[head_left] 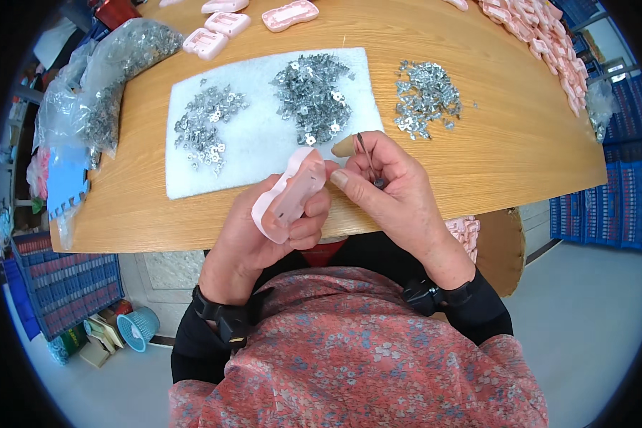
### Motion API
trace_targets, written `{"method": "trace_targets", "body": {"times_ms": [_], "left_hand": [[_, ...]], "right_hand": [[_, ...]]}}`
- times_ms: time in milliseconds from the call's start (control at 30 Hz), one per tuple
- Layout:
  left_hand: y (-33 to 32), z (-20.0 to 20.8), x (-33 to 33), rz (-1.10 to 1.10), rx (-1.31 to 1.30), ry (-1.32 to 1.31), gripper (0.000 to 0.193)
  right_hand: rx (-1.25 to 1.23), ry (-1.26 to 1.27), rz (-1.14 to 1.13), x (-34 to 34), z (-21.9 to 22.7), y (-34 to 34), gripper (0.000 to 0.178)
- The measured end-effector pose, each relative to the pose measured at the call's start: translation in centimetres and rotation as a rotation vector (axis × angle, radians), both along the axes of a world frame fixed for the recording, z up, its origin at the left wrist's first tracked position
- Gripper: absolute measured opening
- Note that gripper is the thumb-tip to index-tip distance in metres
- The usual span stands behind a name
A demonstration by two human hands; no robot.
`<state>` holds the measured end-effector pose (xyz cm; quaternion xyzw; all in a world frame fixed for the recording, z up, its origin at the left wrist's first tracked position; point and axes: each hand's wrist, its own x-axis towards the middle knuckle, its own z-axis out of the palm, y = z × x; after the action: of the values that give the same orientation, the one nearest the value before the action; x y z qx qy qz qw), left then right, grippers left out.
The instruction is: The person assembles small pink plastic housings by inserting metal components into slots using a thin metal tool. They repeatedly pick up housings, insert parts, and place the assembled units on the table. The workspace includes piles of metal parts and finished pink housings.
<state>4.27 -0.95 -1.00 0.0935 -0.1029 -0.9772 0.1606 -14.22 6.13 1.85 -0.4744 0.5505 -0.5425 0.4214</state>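
Observation:
My left hand is closed around a pink plastic housing, a wavy-sided shell tilted with its hollow inside partly showing. Just right of it is my right hand, with a tan finger cot over one fingertip. A thin, dark pointed metal tool lies across its curled fingers; its exact kind is unclear. The right thumb and forefinger are beside the shell's upper end, and whether they pinch a small part cannot be made out. Behind the hands, small metal clips are heaped on a white foam sheet.
A second heap of metal pieces shares the foam; another pile sits right on the wooden table. Bags of metal parts stand left. Pink shells lie at the back, with a large pile far right.

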Motion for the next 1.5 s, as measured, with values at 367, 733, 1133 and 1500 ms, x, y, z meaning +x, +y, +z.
{"method": "trace_targets", "body": {"times_ms": [367,733,1133,1500], "left_hand": [[0.1,-0.3,-0.1,0.025,0.004,0.019,0.038],[0.1,0.9,-0.4,0.002,-0.029,-0.12,0.035],[0.2,0.2,-0.1,-0.101,0.015,-0.012,0.036],[0.1,-1.0,0.6,-0.117,0.099,0.107,0.044]], "right_hand": [[0.034,0.115,0.066,-0.4,0.3,0.2,0.011],[0.042,0.122,0.015,0.1,0.3,-0.3,0.016],[0.176,0.009,0.192,-1.6,0.8,-0.6,0.019],[0.269,0.011,0.229,-1.0,1.6,-1.0,0.014]]}}
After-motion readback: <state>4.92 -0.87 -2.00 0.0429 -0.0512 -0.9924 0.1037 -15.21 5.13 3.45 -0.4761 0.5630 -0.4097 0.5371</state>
